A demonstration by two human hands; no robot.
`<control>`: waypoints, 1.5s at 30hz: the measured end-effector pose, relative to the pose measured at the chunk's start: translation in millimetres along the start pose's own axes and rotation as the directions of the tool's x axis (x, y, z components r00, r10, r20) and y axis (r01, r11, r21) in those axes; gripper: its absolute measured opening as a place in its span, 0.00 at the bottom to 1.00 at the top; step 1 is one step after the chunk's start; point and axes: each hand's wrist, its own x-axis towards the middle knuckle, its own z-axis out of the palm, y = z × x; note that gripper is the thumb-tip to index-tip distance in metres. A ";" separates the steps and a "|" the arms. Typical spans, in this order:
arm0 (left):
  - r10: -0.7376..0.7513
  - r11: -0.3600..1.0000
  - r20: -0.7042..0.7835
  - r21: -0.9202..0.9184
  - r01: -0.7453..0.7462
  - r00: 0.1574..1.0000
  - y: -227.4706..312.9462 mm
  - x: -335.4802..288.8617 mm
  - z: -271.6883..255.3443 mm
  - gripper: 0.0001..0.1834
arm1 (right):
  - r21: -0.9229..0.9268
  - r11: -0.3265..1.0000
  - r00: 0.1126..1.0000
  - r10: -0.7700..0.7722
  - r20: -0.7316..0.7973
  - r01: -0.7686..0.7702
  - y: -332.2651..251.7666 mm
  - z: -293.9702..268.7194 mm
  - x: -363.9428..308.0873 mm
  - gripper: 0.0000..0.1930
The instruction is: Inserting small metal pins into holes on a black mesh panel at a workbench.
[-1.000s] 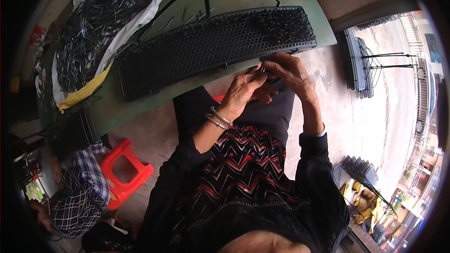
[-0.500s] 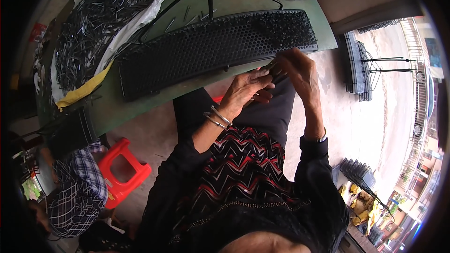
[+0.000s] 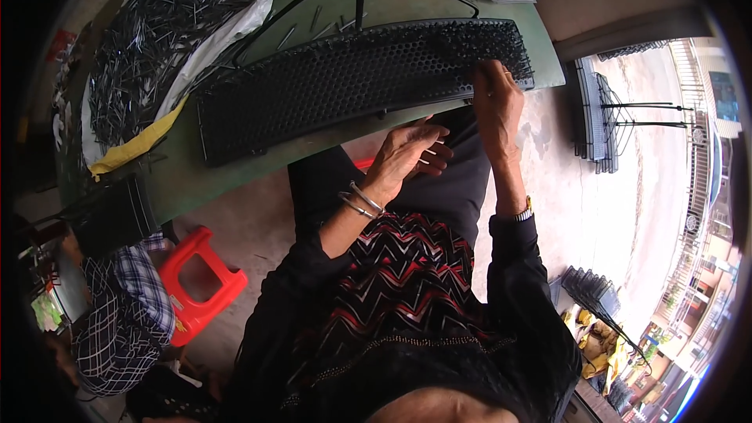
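Raised away from the left hand [image 3: 401, 155], the right hand [image 3: 502, 106] has reached the perforated black panel [image 3: 313, 90].
Right fingers [image 3: 487, 72] pinch together at its right end, beside clustered black pieces [image 3: 470, 37]; whether they grip one, I cannot tell. Left fingers [image 3: 425, 134] curl loosely below its near edge, contents unclear. It lies on the green desk [image 3: 176, 160].

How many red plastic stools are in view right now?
1 clearly: the red plastic stool toward the lower left of the view. A small red patch between the black-trousered thighs may be another, mostly hidden.
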 end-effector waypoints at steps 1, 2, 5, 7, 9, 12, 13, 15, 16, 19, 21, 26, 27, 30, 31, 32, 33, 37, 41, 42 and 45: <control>0.002 1.000 -0.001 -0.001 -0.002 1.000 -0.2 -1.1 -0.3 0.16 | 0.001 1.000 1.000 -0.002 0.001 0.002 -1.8 1.1 -1.0 0.03; 0.005 1.000 -0.014 -0.004 -0.005 1.000 0.0 -3.0 -0.2 0.17 | -0.104 0.994 1.000 -0.026 -0.006 0.025 -4.2 2.9 -2.7 0.03; 0.011 1.000 -0.015 -0.001 -0.012 1.000 -1.8 -6.2 -1.3 0.17 | -0.197 0.980 1.000 -0.029 -0.011 0.026 -7.4 1.1 -2.1 0.03; 0.010 1.000 -0.005 0.006 -0.010 1.000 -3.6 -9.1 -1.5 0.18 | -0.184 0.983 1.000 -0.001 -0.008 -0.001 -7.5 1.5 -1.6 0.04; -0.001 1.000 -0.031 -0.015 0.000 1.000 -6.3 -9.9 -0.1 0.18 | -0.277 0.961 0.999 0.033 0.042 -0.020 -4.3 4.0 0.3 0.04; 0.004 1.000 -0.007 0.017 -0.004 1.000 -5.6 -12.4 0.2 0.18 | -0.240 0.971 0.999 0.013 0.031 -0.005 -1.1 3.0 1.9 0.06; 0.020 0.999 -0.018 0.027 -0.019 1.000 -0.8 -17.7 -0.9 0.18 | -0.222 0.975 1.000 0.002 0.025 0.004 -4.9 4.5 2.7 0.06; 0.016 0.998 -0.017 0.059 -0.015 1.000 4.0 -23.3 -0.6 0.18 | -0.186 0.981 0.997 -0.065 -0.046 0.055 -3.3 4.9 -0.1 0.07; 0.017 0.998 -0.011 0.059 -0.016 1.000 4.9 -23.5 0.3 0.18 | -0.190 0.980 0.997 -0.066 -0.048 0.056 2.7 5.3 -0.4 0.07; 0.031 0.997 -0.041 0.078 -0.027 0.999 12.0 -29.6 2.1 0.17 | -0.299 0.950 0.995 -0.099 -0.026 0.087 6.2 6.9 1.4 0.09; 0.067 0.994 -0.075 0.092 -0.060 0.995 24.8 -42.7 1.9 0.17 | -0.179 0.984 0.998 -0.016 -0.058 0.006 -6.5 6.8 -1.4 0.09; 0.239 0.970 -0.061 0.069 -0.235 0.969 50.3 -66.1 -2.1 0.17 | 0.081 0.993 0.993 0.085 0.080 -0.091 -23.0 -9.7 -16.9 0.11; 0.273 0.962 -0.135 0.073 -0.265 0.953 54.4 -68.5 -6.3 0.18 | 0.152 0.987 0.996 0.045 0.076 -0.056 -29.1 -3.4 -23.9 0.10; 0.453 0.889 -0.318 0.085 -0.450 0.833 85.9 -85.0 -27.2 0.20 | 0.212 0.975 0.985 0.030 0.171 -0.066 -44.7 17.7 -38.6 0.08; 0.506 0.860 -0.367 0.145 -0.489 0.781 99.2 -85.0 -37.4 0.20 | 0.261 0.961 0.983 0.043 0.181 -0.090 -48.2 20.2 -40.0 0.08; 0.565 0.824 -0.417 0.227 -0.520 0.713 113.6 -83.8 -49.0 0.19 | 0.213 0.977 0.990 -0.011 0.141 -0.019 -42.0 29.3 -43.1 0.08; 0.624 0.780 -0.458 0.315 -0.541 0.633 133.3 -84.5 -59.2 0.19 | 0.169 0.984 0.993 -0.067 0.098 0.050 -38.2 38.5 -43.1 0.08; 0.711 0.662 -0.418 0.670 -0.336 0.566 210.0 -49.6 -137.0 0.14 | 0.079 0.990 0.991 -0.123 0.056 0.118 -42.7 50.1 -36.4 0.04; 0.843 0.152 -0.285 0.940 0.306 0.457 245.1 -2.3 -255.2 0.19 | 0.013 0.988 0.987 -0.155 0.033 0.154 -35.0 58.8 -35.2 0.05; 0.781 0.281 -0.447 0.875 0.393 0.436 259.1 4.1 -272.9 0.20 | 0.009 0.992 0.991 -0.129 0.042 0.129 -33.7 61.2 -36.5 0.05; 0.687 0.412 -0.635 0.741 0.530 0.354 285.5 22.8 -291.3 0.25 | -0.029 0.984 0.983 -0.176 0.044 0.178 -36.6 64.0 -36.4 0.06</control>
